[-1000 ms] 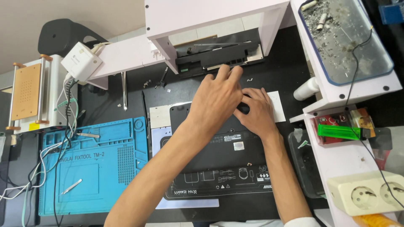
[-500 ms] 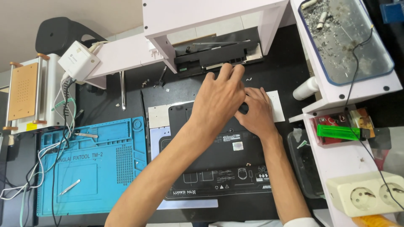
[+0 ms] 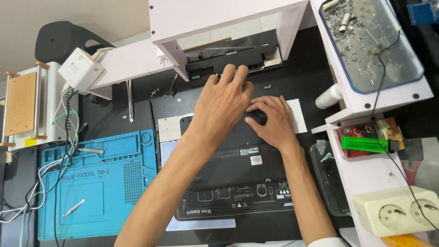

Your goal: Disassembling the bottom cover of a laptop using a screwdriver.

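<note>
The left hand (image 3: 224,103) lies flat, fingers pressed together, across the far edge of a black laptop (image 3: 238,169) that sits bottom-up on the dark worktop (image 3: 302,87); its fingertips reach the black part (image 3: 228,61) under the white shelf (image 3: 219,18). The right hand (image 3: 270,121) rests beside it on the laptop's far right corner, fingers curled over something dark that I cannot make out. Left of the laptop lies a blue mat (image 3: 96,183) with tweezers (image 3: 73,207). On the right stand a green lighter (image 3: 366,144) and a white socket strip (image 3: 398,210).
</note>
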